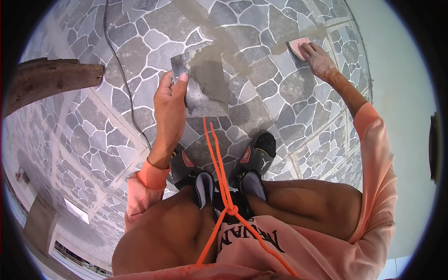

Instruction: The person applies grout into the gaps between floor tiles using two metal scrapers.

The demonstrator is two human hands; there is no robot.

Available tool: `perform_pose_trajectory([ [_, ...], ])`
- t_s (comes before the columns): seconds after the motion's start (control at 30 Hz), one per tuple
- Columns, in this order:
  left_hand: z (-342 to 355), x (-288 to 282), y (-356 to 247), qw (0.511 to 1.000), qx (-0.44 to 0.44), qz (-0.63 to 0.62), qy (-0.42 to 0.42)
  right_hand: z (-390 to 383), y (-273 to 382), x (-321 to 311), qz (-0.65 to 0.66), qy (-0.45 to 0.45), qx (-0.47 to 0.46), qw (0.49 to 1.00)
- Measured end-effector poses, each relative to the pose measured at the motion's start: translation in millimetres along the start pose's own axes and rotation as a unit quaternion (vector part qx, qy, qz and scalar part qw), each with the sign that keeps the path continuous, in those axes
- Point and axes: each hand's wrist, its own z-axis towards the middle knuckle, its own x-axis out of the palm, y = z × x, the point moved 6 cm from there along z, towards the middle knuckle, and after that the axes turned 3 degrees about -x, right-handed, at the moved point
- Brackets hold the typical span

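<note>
My left hand (172, 98) grips the left edge of a flat, roughly square grey plate (196, 109), thumb on top. A mound of wet grey grout (207, 74) covers much of the plate's upper right side. Farther off to the right, my right hand (318, 59) holds a small pink pad with a pale, dark-edged side (297, 45); I cannot tell whether it is a sponge or a scraper. The pad is down at the stone-patterned tile floor (298, 86), beside a tile joint smeared with damp grout (280, 48).
A dark cable (122, 70) runs along the floor to the left of my left hand. A weathered wooden plank (60, 81) juts in from the left. A pale wall (401, 93) rises on the right. My feet in dark slides (254, 161) stand below the plate, and orange cords (219, 163) dangle there.
</note>
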Motion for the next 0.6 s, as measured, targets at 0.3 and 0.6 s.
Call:
perform_pose_trajectory([
  [0.3,3.6,-14.1,-13.6,0.999,0.024,0.014,-0.045,6.3,14.5,6.7,0.018,0.058,0.006,0.998],
  [0.6,0.1,-10.0,-22.9,0.998,0.023,-0.024,-0.062,-7.4,-22.0,2.6,0.012,0.003,0.008,1.0],
])
